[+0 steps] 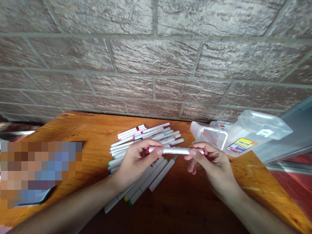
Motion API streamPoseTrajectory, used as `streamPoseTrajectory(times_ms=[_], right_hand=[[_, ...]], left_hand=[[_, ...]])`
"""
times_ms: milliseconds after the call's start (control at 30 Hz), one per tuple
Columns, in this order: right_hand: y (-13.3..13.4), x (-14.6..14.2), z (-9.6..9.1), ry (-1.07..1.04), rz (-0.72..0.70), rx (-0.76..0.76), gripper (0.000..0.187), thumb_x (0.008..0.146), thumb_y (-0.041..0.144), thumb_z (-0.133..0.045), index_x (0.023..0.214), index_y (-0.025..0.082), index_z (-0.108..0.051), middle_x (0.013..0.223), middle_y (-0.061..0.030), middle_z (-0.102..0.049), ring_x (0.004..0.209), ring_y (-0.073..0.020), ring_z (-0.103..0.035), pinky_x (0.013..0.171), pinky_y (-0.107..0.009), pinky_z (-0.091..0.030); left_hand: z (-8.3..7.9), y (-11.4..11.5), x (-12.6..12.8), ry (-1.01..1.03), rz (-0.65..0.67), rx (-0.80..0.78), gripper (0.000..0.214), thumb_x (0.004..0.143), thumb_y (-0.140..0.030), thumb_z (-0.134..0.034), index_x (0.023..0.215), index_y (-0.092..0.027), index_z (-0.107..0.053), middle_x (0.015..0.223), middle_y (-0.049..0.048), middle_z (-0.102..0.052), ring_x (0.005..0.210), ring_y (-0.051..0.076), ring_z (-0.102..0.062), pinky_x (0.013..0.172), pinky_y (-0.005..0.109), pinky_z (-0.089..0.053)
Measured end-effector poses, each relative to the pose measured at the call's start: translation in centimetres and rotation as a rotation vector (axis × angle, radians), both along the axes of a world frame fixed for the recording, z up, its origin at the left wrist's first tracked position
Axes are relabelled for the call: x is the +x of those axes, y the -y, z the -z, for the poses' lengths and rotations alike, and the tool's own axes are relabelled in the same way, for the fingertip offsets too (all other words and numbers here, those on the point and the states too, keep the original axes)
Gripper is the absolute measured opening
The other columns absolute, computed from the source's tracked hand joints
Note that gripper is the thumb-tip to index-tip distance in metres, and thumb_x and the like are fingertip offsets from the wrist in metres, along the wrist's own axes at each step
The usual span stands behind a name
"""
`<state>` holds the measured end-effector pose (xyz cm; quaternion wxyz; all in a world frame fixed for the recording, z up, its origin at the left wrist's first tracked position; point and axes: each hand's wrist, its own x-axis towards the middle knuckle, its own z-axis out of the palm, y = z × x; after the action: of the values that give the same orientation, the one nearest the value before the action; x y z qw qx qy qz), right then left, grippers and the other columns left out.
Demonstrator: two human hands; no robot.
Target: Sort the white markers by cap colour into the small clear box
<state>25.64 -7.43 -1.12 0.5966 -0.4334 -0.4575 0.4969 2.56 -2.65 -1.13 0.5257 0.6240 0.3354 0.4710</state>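
Observation:
A white marker (pixel 175 150) with red ends is held level above the table between both hands. My left hand (pixel 137 159) pinches it near its left end, thumb in front. Near the other end, my right hand (pixel 214 165) grips it between thumb and fingers. Beneath and behind my left hand lies a spread of white markers (pixel 146 138) with variously coloured ends, partly hidden by that hand. One loose marker (pixel 162 175) with a red end lies slanted just below the held one.
A clear plastic marker case (pixel 246 130) with a yellow label stands at the right, beside a clear plastic lid or holder (pixel 211 135). A dark-edged device, mostly pixelated, lies on the left of the wooden table (pixel 87 130). A stone-block wall (pixel 156 61) rises behind.

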Motion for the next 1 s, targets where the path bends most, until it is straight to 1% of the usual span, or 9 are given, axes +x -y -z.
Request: streamPoseTrajectory(times_ms=[167, 267, 333, 433, 500, 667, 733, 867, 1000], right_hand=[[0.0, 0.1, 0.0, -0.034, -0.013, -0.038, 0.022, 0.088, 0.038, -0.085, 0.098, 0.02, -0.078, 0.074, -0.004, -0.082, 0.045, -0.0135, -0.07, 0.042, -0.019, -0.055], [0.0, 0.1, 0.1, -0.05, -0.019, -0.039, 0.021, 0.09, 0.039, -0.084, 0.098, 0.02, -0.08, 0.077, -0.0048, -0.082, 0.044, -0.0131, -0.069, 0.042, -0.019, -0.054], [0.1, 0.2, 0.1, -0.056, -0.021, -0.044, 0.023, 0.091, 0.041, -0.082, 0.099, 0.019, -0.081, 0.077, -0.0058, -0.083, 0.044, -0.0133, -0.069, 0.042, -0.019, -0.054], [0.1, 0.2, 0.0, -0.073, -0.022, -0.068, 0.027, 0.093, 0.043, -0.079, 0.101, 0.017, -0.081, 0.069, -0.0053, -0.08, 0.044, -0.0138, -0.069, 0.042, -0.019, -0.054], [0.1, 0.2, -0.1, -0.093, -0.019, -0.082, 0.028, 0.093, 0.043, -0.079, 0.102, 0.017, -0.081, 0.068, -0.0051, -0.08, 0.044, -0.0141, -0.068, 0.042, -0.02, -0.054], [0.0, 0.0, -0.3, -0.137, -0.011, -0.125, 0.033, 0.089, 0.046, -0.081, 0.102, 0.016, -0.08, 0.084, -0.0111, -0.084, 0.044, -0.017, -0.07, 0.039, -0.024, -0.054], [-0.1, -0.1, -0.4, -0.148, -0.008, -0.141, 0.035, 0.087, 0.047, -0.081, 0.101, 0.015, -0.079, 0.086, -0.013, -0.085, 0.043, -0.0183, -0.07, 0.038, -0.025, -0.053], [-0.1, -0.2, -0.8, -0.167, 0.006, -0.155, 0.036, 0.085, 0.049, -0.082, 0.099, 0.016, -0.077, 0.084, -0.0131, -0.085, 0.041, -0.0194, -0.069, 0.038, -0.026, -0.052], [0.0, -0.3, -1.0, -0.167, 0.013, -0.167, 0.037, 0.086, 0.049, -0.08, 0.102, 0.016, -0.077, 0.086, -0.0138, -0.085, 0.041, -0.0201, -0.069, 0.038, -0.027, -0.052]], left_hand=[[0.2, 0.0, 0.0, 0.008, -0.007, -0.095, 0.029, 0.088, -0.04, -0.08, 0.102, -0.014, -0.076, 0.069, 0.0013, -0.072, 0.053, 0.009, -0.055, 0.049, 0.018, -0.043], [0.3, -0.1, -0.1, 0.041, 0.004, -0.117, 0.032, 0.09, -0.043, -0.078, 0.103, -0.014, -0.076, 0.07, 0.0017, -0.073, 0.053, 0.008, -0.054, 0.05, 0.018, -0.044], [0.4, -0.2, -0.1, 0.066, 0.015, -0.127, 0.031, 0.092, -0.043, -0.076, 0.105, -0.014, -0.075, 0.073, 0.0022, -0.074, 0.052, 0.008, -0.053, 0.051, 0.019, -0.045], [0.5, -0.3, -0.1, 0.091, 0.017, -0.134, 0.03, 0.095, -0.042, -0.073, 0.107, -0.014, -0.075, 0.078, 0.0031, -0.075, 0.052, 0.008, -0.052, 0.052, 0.021, -0.046], [0.5, -0.3, -0.1, 0.109, 0.017, -0.14, 0.03, 0.096, -0.042, -0.071, 0.108, -0.014, -0.075, 0.079, 0.0036, -0.075, 0.051, 0.008, -0.051, 0.052, 0.022, -0.046], [0.6, -0.4, -0.2, 0.186, 0.033, -0.199, 0.031, 0.097, -0.042, -0.07, 0.11, -0.014, -0.075, 0.081, 0.0049, -0.076, 0.051, 0.009, -0.053, 0.053, 0.024, -0.048], [0.7, -0.4, -0.3, 0.223, 0.045, -0.229, 0.032, 0.097, -0.042, -0.07, 0.11, -0.013, -0.076, 0.081, 0.0062, -0.076, 0.05, 0.009, -0.053, 0.053, 0.024, -0.048], [0.8, -0.5, -0.4, 0.285, 0.062, -0.277, 0.032, 0.096, -0.04, -0.07, 0.11, -0.012, -0.076, 0.081, 0.0076, -0.077, 0.05, 0.01, -0.053, 0.053, 0.025, -0.048], [0.6, -0.6, -0.4, 0.309, 0.065, -0.299, 0.033, 0.095, -0.041, -0.071, 0.11, -0.012, -0.077, 0.081, 0.0091, -0.078, 0.05, 0.011, -0.053, 0.052, 0.026, -0.047]])
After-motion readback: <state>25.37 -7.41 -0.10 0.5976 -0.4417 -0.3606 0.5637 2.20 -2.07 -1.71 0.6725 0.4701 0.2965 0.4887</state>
